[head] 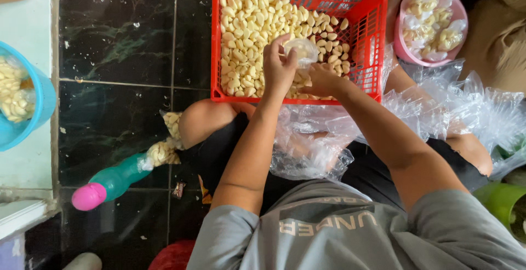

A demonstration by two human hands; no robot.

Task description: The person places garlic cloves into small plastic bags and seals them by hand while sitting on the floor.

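I sit on a dark, marbled tile floor with pale grout lines and white flecks scattered over it. Before my knees stands a red plastic crate heaped with peeled garlic cloves. My left hand pinches a small clear plastic bag at its mouth, just above the cloves; my right hand rests low on the heap, its fingers hidden, so I cannot tell whether it grips anything. Loose clear bags spill across my lap. A pink bowl of filled packets sits to the right, a blue tub to the left, and a teal bottle lies by my knee.
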